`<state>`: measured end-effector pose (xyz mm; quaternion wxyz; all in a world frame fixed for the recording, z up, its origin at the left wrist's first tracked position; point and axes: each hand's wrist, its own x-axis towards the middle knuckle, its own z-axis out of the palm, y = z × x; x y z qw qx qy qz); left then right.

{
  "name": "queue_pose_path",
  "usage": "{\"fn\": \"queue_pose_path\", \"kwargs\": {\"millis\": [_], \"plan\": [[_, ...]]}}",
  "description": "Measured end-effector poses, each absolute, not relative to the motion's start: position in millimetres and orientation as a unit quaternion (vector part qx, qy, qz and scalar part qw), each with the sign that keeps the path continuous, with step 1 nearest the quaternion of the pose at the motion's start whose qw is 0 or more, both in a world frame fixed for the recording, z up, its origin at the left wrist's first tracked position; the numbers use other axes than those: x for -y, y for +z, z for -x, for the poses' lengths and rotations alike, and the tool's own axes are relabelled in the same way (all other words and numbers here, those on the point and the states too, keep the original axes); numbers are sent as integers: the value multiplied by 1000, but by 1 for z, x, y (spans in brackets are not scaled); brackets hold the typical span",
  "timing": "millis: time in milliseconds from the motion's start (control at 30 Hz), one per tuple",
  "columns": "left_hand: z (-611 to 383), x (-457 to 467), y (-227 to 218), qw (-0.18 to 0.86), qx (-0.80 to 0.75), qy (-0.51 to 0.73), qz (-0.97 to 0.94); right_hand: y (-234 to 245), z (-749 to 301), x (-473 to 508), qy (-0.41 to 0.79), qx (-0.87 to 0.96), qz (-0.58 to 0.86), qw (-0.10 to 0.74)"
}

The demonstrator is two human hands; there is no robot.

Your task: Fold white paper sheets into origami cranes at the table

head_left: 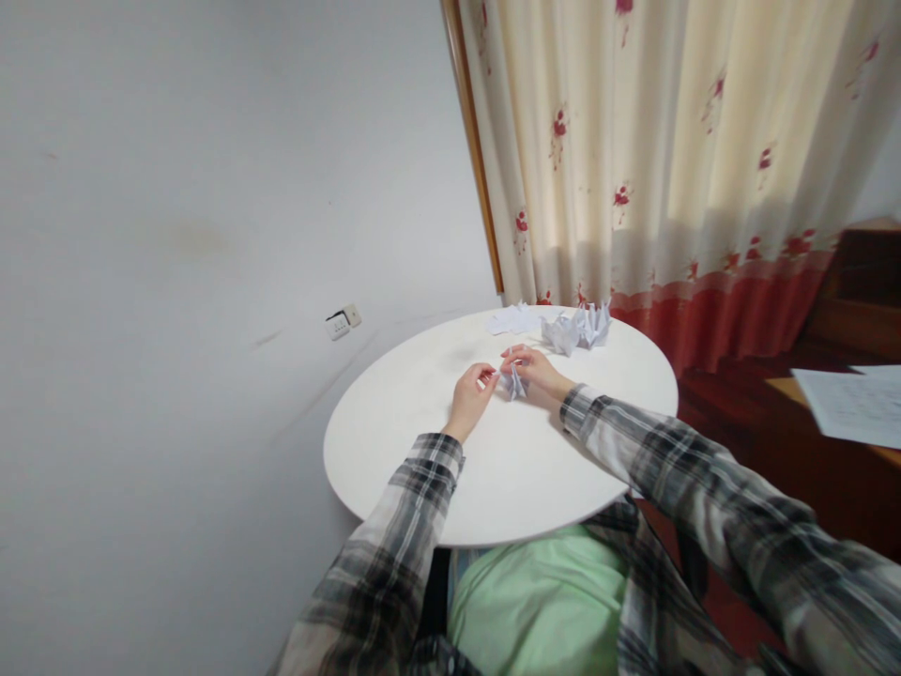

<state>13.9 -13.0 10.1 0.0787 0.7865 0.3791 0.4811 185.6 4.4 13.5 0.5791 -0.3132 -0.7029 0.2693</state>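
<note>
**On the round white tabletop (394, 432), a small, pointed piece of folded white paper (516, 385) needs careful work**

The little paper is near the middle of the tabletop, right in front of me. My right grip (536, 367), a bare hand, is pinching it from the right side. My left grip (472, 394), a bare hand too, has its fingertips bunched close together at the left side of the paper. A thin, pale tip seems to show there, but it is too small for me to tell if that grip is closed on it.

I think the step in hand is fixing one tiny fold or point. To me, the next move calls for a soft pinch on the left and a steady hold on the right, so the thin paper does not crumple or tear.

Just past my right grip stand some spiky shapes of folded white paper (561, 334), bunched close together. To the left of them, near the far edge, lie some flat white paper pieces (511, 321). My grips are apart from all of those.
</note>
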Motion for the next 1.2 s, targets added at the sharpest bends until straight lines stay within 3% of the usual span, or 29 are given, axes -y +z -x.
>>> {"fn": "queue_pose_path", "kwargs": {"millis": [1000, 1200], "plan": [[-13, 13, 11, 94, -400, 455, -790, 11, -185, -9, 251, 716, 311, 572], [-14, 10, 4, 114, -395, 398, -820, 8, -185, -12, 249, 724, 298, 570]]}}
